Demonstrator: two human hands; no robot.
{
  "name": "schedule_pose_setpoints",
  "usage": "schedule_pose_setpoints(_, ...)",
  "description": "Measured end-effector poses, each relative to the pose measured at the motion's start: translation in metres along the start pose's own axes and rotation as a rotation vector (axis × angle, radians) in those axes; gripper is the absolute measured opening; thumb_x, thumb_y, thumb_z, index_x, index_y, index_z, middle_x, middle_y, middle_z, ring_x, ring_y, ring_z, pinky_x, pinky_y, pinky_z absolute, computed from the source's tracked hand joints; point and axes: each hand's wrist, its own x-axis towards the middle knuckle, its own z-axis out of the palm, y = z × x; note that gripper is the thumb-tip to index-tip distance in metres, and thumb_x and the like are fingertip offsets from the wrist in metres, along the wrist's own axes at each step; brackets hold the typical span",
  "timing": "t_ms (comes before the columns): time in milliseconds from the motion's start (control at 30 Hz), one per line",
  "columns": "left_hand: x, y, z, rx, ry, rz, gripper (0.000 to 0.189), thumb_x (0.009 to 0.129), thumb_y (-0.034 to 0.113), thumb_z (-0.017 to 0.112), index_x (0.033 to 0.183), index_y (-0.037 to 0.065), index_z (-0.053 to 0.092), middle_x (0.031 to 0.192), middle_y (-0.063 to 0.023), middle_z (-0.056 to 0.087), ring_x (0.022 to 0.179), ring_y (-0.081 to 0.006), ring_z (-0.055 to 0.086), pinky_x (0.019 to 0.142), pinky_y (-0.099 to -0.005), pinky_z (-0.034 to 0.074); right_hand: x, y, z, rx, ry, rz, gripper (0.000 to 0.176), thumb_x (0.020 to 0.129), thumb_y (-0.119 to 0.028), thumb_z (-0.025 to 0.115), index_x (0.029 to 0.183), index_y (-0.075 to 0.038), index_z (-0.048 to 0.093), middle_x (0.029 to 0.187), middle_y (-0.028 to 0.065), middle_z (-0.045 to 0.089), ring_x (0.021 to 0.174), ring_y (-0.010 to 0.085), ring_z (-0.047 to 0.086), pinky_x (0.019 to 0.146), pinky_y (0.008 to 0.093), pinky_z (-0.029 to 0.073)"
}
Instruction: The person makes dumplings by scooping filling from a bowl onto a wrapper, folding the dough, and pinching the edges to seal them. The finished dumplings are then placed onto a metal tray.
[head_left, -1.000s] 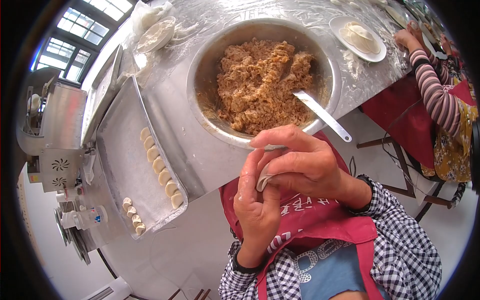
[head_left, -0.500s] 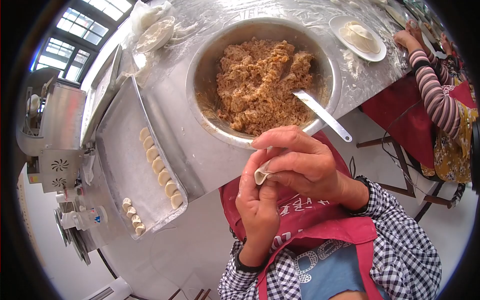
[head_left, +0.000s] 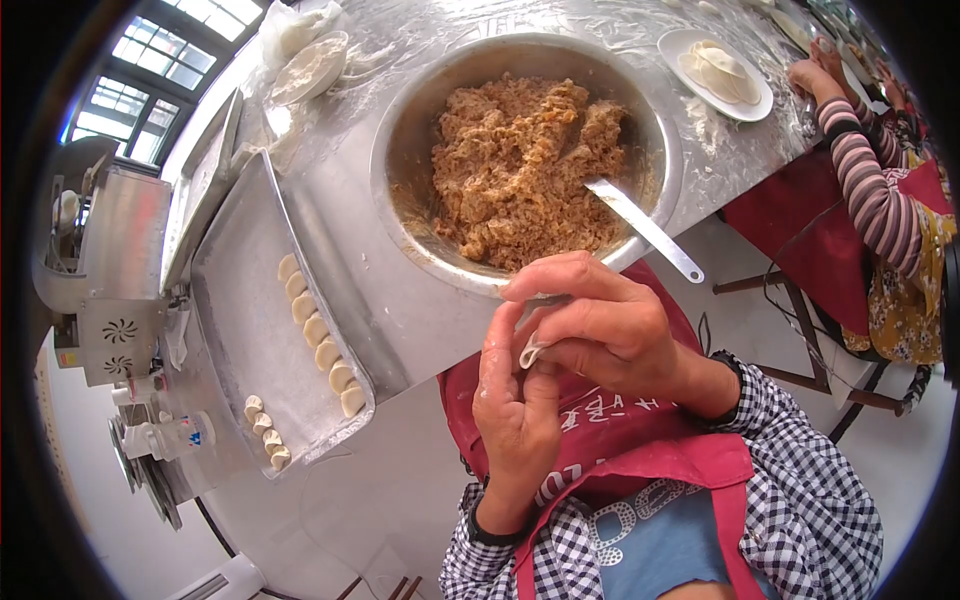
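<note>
Between my two hands is a small dumpling (head_left: 530, 353), mostly covered by fingers, with only a pale folded edge of its dough showing. My left hand (head_left: 515, 400) supports it from below with thumb and fingers closed about it. From the right, my right hand (head_left: 610, 325) pinches the dough with thumb and fingertips. Just beyond the hands stands a large metal bowl (head_left: 392, 225) of brown minced filling (head_left: 525, 170). A flat metal-handled utensil (head_left: 645, 230) leans in the filling, its handle over the rim.
To the left, a metal tray (head_left: 235, 290) holds a row of shaped dumplings (head_left: 315, 330) and several smaller ones (head_left: 266, 430). A plate of dough wrappers (head_left: 718, 75) sits at the upper right, near a co-worker's striped sleeve (head_left: 868, 190). A flour bowl (head_left: 310, 70) stands upper left.
The dough edge between my fingers has narrowed from an open fold to a thin, pinched strip. Both hands stay in nearly the same place.
</note>
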Motion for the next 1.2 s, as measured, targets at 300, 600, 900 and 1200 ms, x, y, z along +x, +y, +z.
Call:
schedule_pose_setpoints(300,0.000,-0.001,0.003,-0.533,0.013,-0.199,0.039,0.092,0.006,0.042,0.128,-0.006,0.035,0.118,-0.0178,0.049,0.107,-0.0220,0.053,0.090,-0.0319,0.047,-0.001,0.002,0.006,0.091,0.108,0.056,0.014,0.067,0.003,0.067,0.080,0.000,0.062,0.104,0.0155,0.060,0.093,0.0264,0.060,0.075,0.0326,0.049)
schedule_pose_setpoints(600,-0.002,-0.005,0.003,0.042,-0.041,-0.012,0.045,0.088,-0.002,0.036,0.132,-0.007,0.030,0.125,-0.0176,0.045,0.114,-0.0206,0.048,0.094,-0.0272,0.040,0.001,0.004,0.001,0.002,-0.079,-0.020,0.013,0.065,0.001,0.068,0.075,-0.004,0.059,0.106,0.0130,0.059,0.096,0.0268,0.058,0.080,0.0352,0.047)
schedule_pose_setpoints(900,-0.002,0.000,0.000,-0.051,-0.027,-0.084,0.050,0.084,-0.004,0.035,0.134,-0.007,0.027,0.125,-0.0177,0.044,0.113,-0.0197,0.048,0.093,-0.0274,0.040,0.001,0.001,-0.001,0.111,-0.083,0.070,0.017,0.065,0.000,0.069,0.079,-0.004,0.060,0.115,0.0153,0.055,0.106,0.0284,0.054,0.084,0.0359,0.046)
schedule_pose_setpoints(1200,0.002,-0.001,-0.011,-0.814,-0.195,-0.350,0.046,0.090,0.006,0.038,0.133,-0.007,0.026,0.128,-0.0204,0.041,0.114,-0.0286,0.049,0.094,-0.0415,0.045,-0.002,0.004,0.000,0.106,0.005,0.057,0.013,0.067,-0.005,0.070,0.074,-0.001,0.061,0.107,0.0170,0.059,0.094,0.0279,0.059,0.077,0.0342,0.048)
